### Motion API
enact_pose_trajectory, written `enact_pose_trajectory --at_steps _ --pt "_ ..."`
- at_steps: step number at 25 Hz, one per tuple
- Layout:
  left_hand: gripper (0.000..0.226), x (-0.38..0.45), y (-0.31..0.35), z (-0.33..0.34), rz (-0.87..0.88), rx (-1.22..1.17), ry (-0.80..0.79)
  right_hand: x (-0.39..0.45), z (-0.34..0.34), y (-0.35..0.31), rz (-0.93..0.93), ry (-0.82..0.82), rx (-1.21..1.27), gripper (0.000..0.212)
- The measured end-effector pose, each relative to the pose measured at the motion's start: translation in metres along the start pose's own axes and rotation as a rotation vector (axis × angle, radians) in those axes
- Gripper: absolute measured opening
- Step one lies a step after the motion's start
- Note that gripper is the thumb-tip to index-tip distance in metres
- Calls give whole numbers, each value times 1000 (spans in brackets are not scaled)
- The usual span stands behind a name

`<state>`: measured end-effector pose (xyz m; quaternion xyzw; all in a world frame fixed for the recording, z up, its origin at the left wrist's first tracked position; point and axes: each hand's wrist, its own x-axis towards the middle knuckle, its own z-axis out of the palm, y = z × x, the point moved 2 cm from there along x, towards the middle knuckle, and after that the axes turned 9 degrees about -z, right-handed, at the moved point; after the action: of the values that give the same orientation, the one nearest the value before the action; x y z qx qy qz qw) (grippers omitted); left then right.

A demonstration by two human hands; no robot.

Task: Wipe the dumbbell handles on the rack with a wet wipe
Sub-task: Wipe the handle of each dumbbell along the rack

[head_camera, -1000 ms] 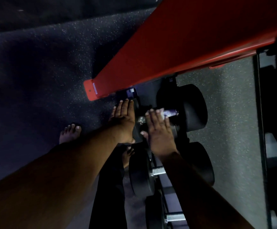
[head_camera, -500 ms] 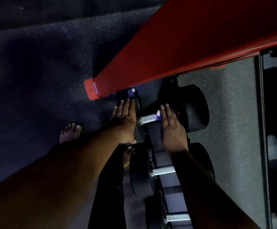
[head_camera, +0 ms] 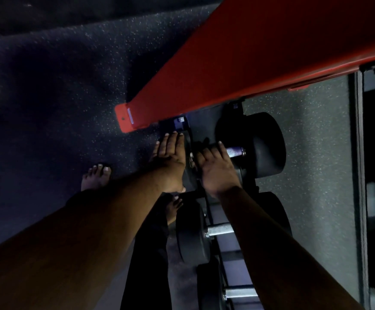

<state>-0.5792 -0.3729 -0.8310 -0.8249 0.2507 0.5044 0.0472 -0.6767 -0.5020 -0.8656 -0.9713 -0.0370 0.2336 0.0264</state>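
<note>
The top dumbbell lies across the rack with its metal handle [head_camera: 235, 152] between two black heads. My right hand [head_camera: 213, 168] is on the left part of that handle, with the fingers curled over it. The handle's right end shows bare beside the right head [head_camera: 264, 144]. No wet wipe shows; anything under the palm is hidden. My left hand [head_camera: 170, 157] lies flat with straight fingers on the left head [head_camera: 189, 182]. Below are a second dumbbell handle [head_camera: 220, 229] and a third dumbbell handle [head_camera: 240, 293].
A red steel beam [head_camera: 249, 63] of the frame slants overhead just beyond the top dumbbell. My bare left foot [head_camera: 97, 175] stands on the dark speckled rubber floor [head_camera: 59, 97] to the left of the rack. A dark upright [head_camera: 360, 175] runs along the right.
My right hand slid right along the top handle, then back left toward the left head. A pale bit of wipe seen at its fingers earlier is now hidden. My left hand stayed put.
</note>
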Motion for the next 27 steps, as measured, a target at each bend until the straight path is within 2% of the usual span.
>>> enact_pose_trajectory --at_steps 4,9,13,16,18,20,23,25,26,27 --pt "149 -1 0 2 6 -19 13 -51 6 17 -30 48 -78 59" --pt "148 -2 1 0 14 -15 6 9 -16 25 24 -146 -42 49" --pt "148 -2 -1 1 15 -11 15 -36 -3 31 -34 -16 -55 67" --pt "149 -2 0 1 13 -7 24 -52 4 33 -23 -25 -139 75" --pt "149 -1 0 1 12 -7 18 -23 -2 31 -14 -35 -145 63" --pt "150 0 1 1 10 -4 9 5 -5 28 -157 -35 -143 38" --pt "150 -1 0 1 5 -3 0 4 -4 17 -304 107 -76 58" --pt "150 0 0 2 10 -3 10 -24 5 3 -342 167 3 58" --pt "150 0 0 2 11 -1 19 -43 15 -3 -285 149 96 55" --pt "150 0 0 3 11 0 26 -61 17 -9 -118 162 253 48"
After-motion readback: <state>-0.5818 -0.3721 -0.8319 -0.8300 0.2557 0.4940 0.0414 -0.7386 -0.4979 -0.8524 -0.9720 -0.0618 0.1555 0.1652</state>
